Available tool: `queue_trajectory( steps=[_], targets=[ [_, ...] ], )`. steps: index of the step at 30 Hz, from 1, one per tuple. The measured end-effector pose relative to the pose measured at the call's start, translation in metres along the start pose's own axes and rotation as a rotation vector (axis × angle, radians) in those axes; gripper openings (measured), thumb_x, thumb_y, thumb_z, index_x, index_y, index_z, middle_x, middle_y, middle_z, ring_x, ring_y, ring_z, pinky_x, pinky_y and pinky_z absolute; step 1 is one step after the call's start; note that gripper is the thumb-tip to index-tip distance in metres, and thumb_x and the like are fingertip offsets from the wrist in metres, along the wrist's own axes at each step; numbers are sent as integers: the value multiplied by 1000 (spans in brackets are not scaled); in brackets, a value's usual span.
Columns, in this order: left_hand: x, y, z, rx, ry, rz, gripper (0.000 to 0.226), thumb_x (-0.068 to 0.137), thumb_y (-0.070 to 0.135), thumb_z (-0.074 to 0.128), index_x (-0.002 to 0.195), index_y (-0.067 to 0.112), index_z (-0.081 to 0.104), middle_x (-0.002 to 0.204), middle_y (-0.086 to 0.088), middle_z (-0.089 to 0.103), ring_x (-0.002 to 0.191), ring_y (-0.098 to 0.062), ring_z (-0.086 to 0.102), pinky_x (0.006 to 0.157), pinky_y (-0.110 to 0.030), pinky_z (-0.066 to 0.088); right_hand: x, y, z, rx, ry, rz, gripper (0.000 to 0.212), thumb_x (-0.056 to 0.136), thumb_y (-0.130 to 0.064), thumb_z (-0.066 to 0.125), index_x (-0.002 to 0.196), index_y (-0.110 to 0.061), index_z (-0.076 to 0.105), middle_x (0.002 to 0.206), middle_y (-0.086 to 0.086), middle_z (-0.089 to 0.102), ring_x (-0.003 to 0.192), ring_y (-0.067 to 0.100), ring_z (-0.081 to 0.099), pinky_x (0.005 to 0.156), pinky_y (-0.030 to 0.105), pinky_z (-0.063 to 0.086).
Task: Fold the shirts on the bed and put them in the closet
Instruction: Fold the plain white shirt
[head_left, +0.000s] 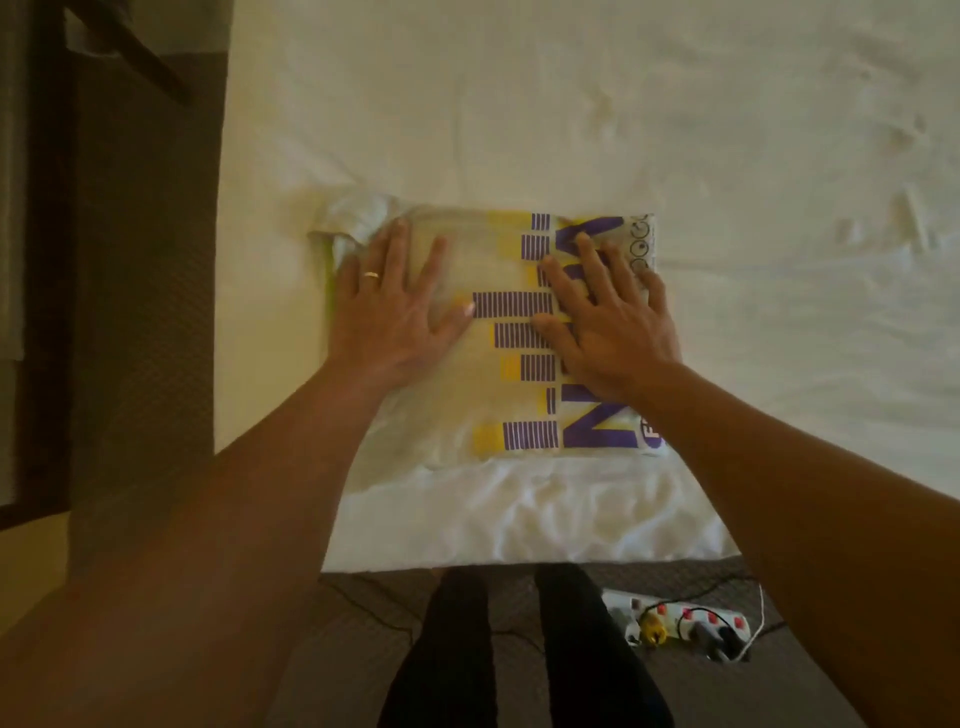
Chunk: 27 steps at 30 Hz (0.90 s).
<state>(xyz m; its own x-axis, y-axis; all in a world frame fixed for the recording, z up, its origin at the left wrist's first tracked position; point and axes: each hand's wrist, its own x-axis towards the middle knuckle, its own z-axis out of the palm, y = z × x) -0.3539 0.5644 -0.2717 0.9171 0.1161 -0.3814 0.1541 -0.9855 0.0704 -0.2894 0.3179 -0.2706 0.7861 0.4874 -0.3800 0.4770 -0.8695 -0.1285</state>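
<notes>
A white shirt (483, 395) with purple and yellow print lies folded into a rough rectangle near the front edge of the bed (571, 104). My left hand (395, 306) lies flat on the shirt's left part, fingers spread, with a ring on one finger. My right hand (608, 317) presses flat on the printed right part, fingers spread as well. Bunched white fabric and a green edge stick out at the shirt's far left corner. No closet is in view.
The white sheet stretches wrinkled to the back and right. A dark wooden furniture piece (47, 260) stands left of the bed. On the brown floor by my legs lies a power strip (685, 623) with plugs and cables.
</notes>
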Motion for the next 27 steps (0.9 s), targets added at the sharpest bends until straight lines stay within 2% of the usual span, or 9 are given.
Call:
queue_trajectory(
  steps=[5, 9, 11, 14, 17, 20, 22, 24, 27],
  targets=[
    [-5, -3, -4, -25, 43, 10, 84, 91, 74, 20, 162, 29, 16, 170, -15, 8, 156, -34, 12, 124, -56, 10, -6, -2, 2, 19, 7, 24, 73, 96, -74, 9, 160, -38, 6, 170, 3, -7, 156, 27, -4, 122, 53, 9],
    [-41, -2, 0, -23, 247, 17, 75, 97, 60, 37, 157, 17, 34, 162, -20, 32, 150, -37, 30, 121, -58, 20, -32, 8, 4, -11, 114, -84, 70, 100, -64, 17, 157, -22, 26, 168, 12, 11, 152, 34, 17, 112, 54, 26],
    [-61, 4, 14, 16, 216, 103, 75, 96, 63, 37, 158, 20, 34, 164, -18, 30, 149, -36, 32, 118, -62, 23, -47, 11, 12, -64, 93, -157, 70, 101, -64, 17, 159, -24, 21, 168, 11, 11, 152, 34, 18, 112, 54, 28],
    [-69, 1, 32, 89, 125, 113, 78, 94, 72, 29, 160, 29, 30, 168, -10, 24, 150, -34, 31, 120, -64, 17, -57, 14, 19, -88, 25, -156, 76, 97, -72, 17, 161, -31, 8, 170, 6, 2, 154, 32, 10, 116, 55, 23],
    [-71, -1, 30, 44, 179, 75, 75, 94, 67, 33, 155, 23, 39, 163, -14, 32, 149, -37, 31, 120, -62, 14, -61, 16, 16, -32, 10, -147, 83, 93, -77, 23, 161, -33, 6, 169, 6, -3, 154, 33, 5, 117, 54, 19],
    [-77, 0, 13, -80, 327, -187, 64, 94, 57, 48, 145, 18, 46, 150, -15, 43, 138, -40, 39, 113, -58, 24, -60, 16, 6, 173, 122, 94, 73, 95, -66, 42, 155, -29, 24, 163, 6, 16, 145, 31, 20, 111, 51, 28],
    [-75, 0, -3, -303, 286, -542, 62, 90, 51, 56, 140, 17, 44, 141, -16, 45, 130, -40, 42, 102, -54, 35, -56, 13, -3, 429, 237, 376, 61, 97, -52, 51, 148, -22, 35, 149, 7, 34, 131, 29, 38, 100, 45, 40],
    [-69, 2, -16, -648, 213, -829, 59, 90, 48, 58, 136, 12, 46, 137, -16, 47, 124, -39, 46, 91, -47, 40, -51, 8, -13, 737, 214, 627, 54, 99, -43, 53, 144, -18, 39, 138, 7, 46, 112, 22, 52, 82, 32, 43],
    [-61, 2, -22, -1035, 169, -929, 61, 90, 47, 65, 136, 13, 44, 122, -3, 52, 103, -29, 53, 82, -37, 42, -43, 8, -19, 1065, 163, 820, 44, 97, -42, 54, 131, -15, 51, 116, 3, 64, 85, 14, 60, 63, 25, 46]
  ],
)
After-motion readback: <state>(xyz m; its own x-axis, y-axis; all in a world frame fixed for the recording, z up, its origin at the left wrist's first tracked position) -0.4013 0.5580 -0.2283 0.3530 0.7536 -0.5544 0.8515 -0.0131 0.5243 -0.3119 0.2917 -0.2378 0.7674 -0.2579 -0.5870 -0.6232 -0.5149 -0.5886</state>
